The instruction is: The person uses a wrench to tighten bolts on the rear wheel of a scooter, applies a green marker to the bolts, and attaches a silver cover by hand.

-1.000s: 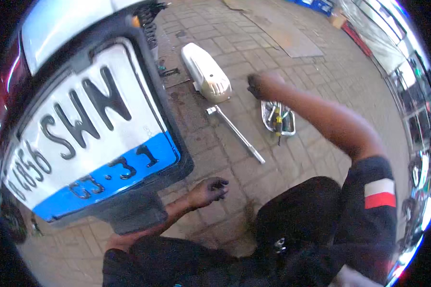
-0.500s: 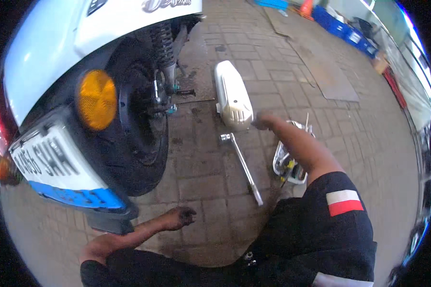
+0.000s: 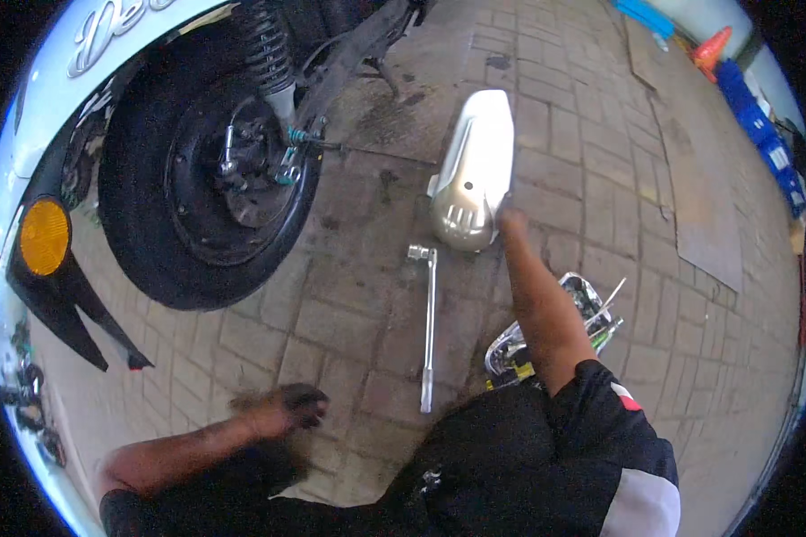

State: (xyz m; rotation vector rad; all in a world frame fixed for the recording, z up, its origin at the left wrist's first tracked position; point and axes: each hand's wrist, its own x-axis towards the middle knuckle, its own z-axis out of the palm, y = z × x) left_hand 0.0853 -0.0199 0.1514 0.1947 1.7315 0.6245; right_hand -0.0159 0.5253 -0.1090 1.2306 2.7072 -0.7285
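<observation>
A silver muffler lies lengthwise on the brick paving, to the right of the scooter's rear wheel. My right hand is at the right side of its rounded near end and seems to touch it; the fingers are blurred and mostly hidden. Just below the muffler rests a long chrome socket wrench, socket end up. My left hand hovers over the paving at the lower middle, smeared by motion, its fingers loosely bent and nothing visible in them.
Under my right forearm sits a tray of tools and small parts. The wheel hub, shock absorber and orange reflector are at left. Flat board, blue crates and an orange cone are at right.
My view has turned and shifted, bringing the wheel hub into fuller sight and taking the number plate out. My right hand stays by the muffler's near end; my left has moved leftward in the picture.
</observation>
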